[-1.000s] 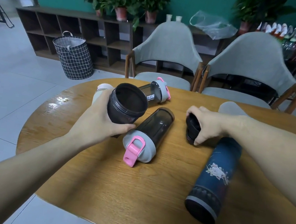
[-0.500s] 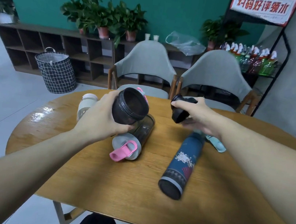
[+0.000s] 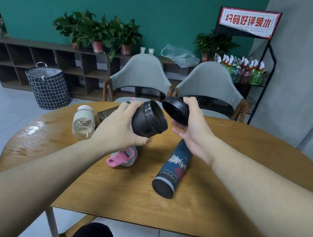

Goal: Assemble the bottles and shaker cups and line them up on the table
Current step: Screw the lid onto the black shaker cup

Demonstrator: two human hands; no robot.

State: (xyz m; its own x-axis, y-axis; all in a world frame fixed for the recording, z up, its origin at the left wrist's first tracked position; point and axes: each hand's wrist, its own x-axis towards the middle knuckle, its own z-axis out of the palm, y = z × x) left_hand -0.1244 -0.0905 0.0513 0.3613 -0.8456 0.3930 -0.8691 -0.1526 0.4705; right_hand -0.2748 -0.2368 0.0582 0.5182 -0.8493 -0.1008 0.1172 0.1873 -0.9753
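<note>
Head view: I hold the black shaker cup in my left hand, fingers wrapped round it, mouth tilted right. My right hand grips the black lid just beside that mouth, not touching. Both hang above the wooden table. On it lie a patterned blue bottle, a pink-lidded shaker and a clear bottle at far left.
</note>
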